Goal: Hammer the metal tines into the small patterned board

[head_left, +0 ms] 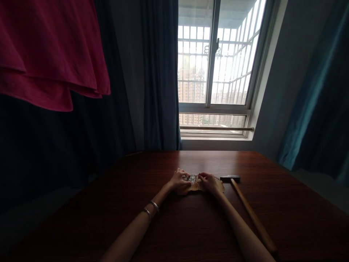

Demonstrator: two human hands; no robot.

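Note:
A small flat wooden piece point(195, 186) studded with upright nails lies on the dark wooden table point(174, 225). My left hand point(178, 180) rests on its left end with the fingers curled at the nails. My right hand point(209, 181) sits on its right end, fingertips pinched at a nail. Two bracelets circle my left wrist. What the fingers pinch is too small to make out.
A hammer point(245, 203) with a dark head and a long wooden handle lies just right of my right hand, handle running toward the table's near right edge. Blue curtains point(160, 80) frame a barred window point(218, 65) behind the table. Red cloth point(49, 51) hangs at upper left.

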